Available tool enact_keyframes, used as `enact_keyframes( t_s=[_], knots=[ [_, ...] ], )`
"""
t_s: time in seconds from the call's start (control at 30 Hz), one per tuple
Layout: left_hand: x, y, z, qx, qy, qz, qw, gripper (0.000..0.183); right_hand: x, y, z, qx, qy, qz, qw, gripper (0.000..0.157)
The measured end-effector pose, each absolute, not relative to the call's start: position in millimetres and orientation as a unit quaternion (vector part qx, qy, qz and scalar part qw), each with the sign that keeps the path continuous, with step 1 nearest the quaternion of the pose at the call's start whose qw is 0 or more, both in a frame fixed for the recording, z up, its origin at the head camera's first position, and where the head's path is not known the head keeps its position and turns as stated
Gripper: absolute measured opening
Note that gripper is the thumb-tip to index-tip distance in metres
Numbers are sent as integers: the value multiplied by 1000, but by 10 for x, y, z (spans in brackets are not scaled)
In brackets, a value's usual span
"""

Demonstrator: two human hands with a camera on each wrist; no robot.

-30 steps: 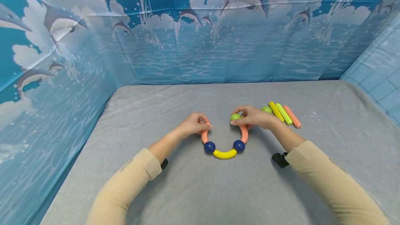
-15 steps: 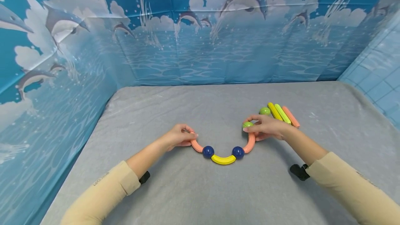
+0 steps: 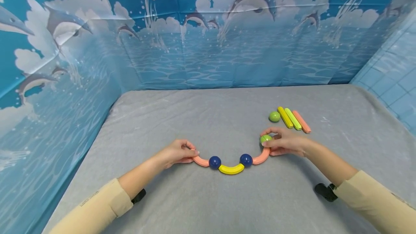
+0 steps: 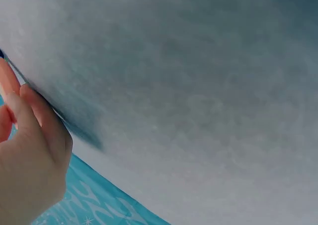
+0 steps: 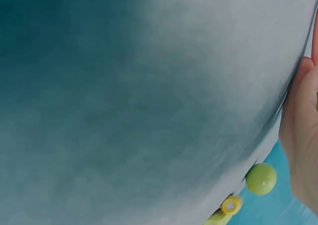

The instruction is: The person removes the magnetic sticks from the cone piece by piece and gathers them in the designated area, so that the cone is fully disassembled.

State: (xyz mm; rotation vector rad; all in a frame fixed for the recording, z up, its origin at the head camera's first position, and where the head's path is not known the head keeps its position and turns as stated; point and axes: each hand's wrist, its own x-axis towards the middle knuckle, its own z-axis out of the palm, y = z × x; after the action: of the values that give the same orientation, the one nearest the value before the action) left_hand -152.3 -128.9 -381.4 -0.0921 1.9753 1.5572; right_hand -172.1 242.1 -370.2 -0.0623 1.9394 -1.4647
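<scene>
A chain of toy pieces lies in a shallow upward-opening curve in the head view. At its bottom is a curved yellow stick (image 3: 231, 170), with a dark blue ball (image 3: 215, 162) on its left and another dark blue ball (image 3: 246, 160) on its right. My left hand (image 3: 177, 153) pinches the outer end of the left curved orange stick (image 3: 200, 161). With my right hand (image 3: 286, 142) I grip a green ball (image 3: 265, 138) at the top of the right curved orange stick (image 3: 261, 156). Both wrist views show their hand only at the edge.
Behind my right hand lies a loose green ball (image 3: 274, 116). Beside it are a straight yellow stick (image 3: 285, 117), a lime stick (image 3: 293, 118) and an orange stick (image 3: 301, 121). Grey cloth (image 3: 195, 201) covers the table; a dolphin-print curtain (image 3: 208, 60) hangs at the back and left.
Both hands have moved apart and toward me, still holding the chain's ends. Its narrow U has spread into a wider, flatter curve.
</scene>
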Motion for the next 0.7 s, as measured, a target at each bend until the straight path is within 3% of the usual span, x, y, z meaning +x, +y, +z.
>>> enact_keyframes(
  t_s=[0.53,0.7],
  knots=[
    [-1688,-1335,-3726,70,808,516,276,32,-1739,2449,-3672,-123,832,-458,287,51],
    [-1804,-1163,-3600,121,840,485,211,34,-1783,2484,-3669,-127,829,-451,306,54]
  ],
)
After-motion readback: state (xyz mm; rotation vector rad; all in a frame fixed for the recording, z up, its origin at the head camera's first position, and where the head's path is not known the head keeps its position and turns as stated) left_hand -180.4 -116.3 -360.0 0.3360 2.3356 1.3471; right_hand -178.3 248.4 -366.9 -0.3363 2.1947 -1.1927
